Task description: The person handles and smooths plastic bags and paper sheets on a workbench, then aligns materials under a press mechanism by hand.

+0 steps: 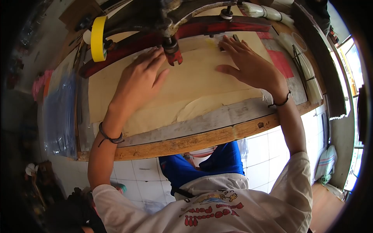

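Observation:
My left hand [144,73] lies stretched out on a beige sheet [190,79], its fingertips near a long red bar [128,50] and its thumb held apart. Across the sheet, my right hand [250,62] rests with fingers spread, the fingertips close to a small dark piece at the bar's edge. Neither hand is closed around anything. Between them a red forked metal end [174,58] hangs from the machine's dark arm [169,23] above the sheet. The sheet's near edge is uneven and partly folded.
A yellow tape roll [98,39] hangs on the machine's left. Blue clear plastic sheets [60,116] drape over the table's left side. Tied plastic bundles [307,72] lie at the right, beside red patches [280,64]. The wooden table edge [194,141] runs before my lap.

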### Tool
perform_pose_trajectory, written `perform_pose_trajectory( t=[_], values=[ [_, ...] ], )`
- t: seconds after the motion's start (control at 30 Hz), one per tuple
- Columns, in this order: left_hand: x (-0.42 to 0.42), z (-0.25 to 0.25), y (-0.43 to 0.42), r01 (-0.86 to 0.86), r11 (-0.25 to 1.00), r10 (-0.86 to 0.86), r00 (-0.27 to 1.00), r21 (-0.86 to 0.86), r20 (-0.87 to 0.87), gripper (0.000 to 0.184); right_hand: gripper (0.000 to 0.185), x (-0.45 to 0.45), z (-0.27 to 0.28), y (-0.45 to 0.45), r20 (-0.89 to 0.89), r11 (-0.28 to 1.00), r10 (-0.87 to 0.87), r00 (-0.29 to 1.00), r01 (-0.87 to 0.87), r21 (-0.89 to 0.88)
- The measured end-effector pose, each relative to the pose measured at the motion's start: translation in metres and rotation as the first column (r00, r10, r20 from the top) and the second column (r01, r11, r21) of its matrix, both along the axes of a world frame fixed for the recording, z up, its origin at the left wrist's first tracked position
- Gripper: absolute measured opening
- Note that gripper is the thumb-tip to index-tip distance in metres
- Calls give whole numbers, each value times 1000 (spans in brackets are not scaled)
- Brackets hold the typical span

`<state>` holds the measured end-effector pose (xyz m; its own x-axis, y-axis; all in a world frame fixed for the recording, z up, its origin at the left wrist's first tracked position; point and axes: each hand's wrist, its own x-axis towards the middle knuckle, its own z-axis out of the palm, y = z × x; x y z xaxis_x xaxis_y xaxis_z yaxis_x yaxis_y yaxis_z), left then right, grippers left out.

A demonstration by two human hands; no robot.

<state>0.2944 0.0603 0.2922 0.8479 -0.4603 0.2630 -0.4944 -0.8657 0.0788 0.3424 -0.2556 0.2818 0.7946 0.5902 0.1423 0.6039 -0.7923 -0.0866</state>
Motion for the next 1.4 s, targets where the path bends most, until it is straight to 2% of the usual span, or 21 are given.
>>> perform_pose_trajectory(
  t=[0.13,0.33,0.53,0.6,0.67,0.7,0.77,0.8,0.9,1.07,1.3,1.4],
  values=[
    [9,-18,1,95,988,-103,993,-118,-59,44,81,2,-3,-2,13,1000,7,1000,-7,6],
    [11,-13,-4,130,965,-153,985,-227,-85,42,81,7,-7,-5,-16,999,-30,999,30,12],
    [10,-12,-17,-7,989,-13,992,-151,-127,42,83,17,-2,-14,-85,1000,4,996,-1,31],
    [8,-16,-29,65,994,-63,998,-84,24,46,85,16,3,-19,-124,999,23,992,-18,41],
    [9,-23,-44,90,996,-90,974,13,206,53,87,17,1,-24,4,1000,-7,1000,7,24],
    [9,-22,-47,46,999,-48,988,15,146,54,88,18,-1,-26,64,1000,-19,998,19,9],
    [10,-16,-53,-34,999,34,999,27,24,56,90,21,-7,-30,21,995,-36,999,34,97],
    [10,-15,-54,-42,999,41,999,25,32,56,91,23,-9,-30,-6,988,-48,999,48,146],
    [12,-16,-52,-33,999,32,997,21,76,54,92,31,-5,-30,-65,990,-104,992,109,85],
    [13,-23,-45,7,1000,-6,987,-8,160,50,86,37,3,-34,-68,995,-78,995,82,58],
    [9,-26,-46,-83,995,89,989,-55,122,50,82,43,-1,-40,-51,1000,-8,999,10,26],
    [8,-25,-46,-82,994,90,988,-68,125,51,80,39,2,-39,-62,999,-29,998,31,30]
  ],
)
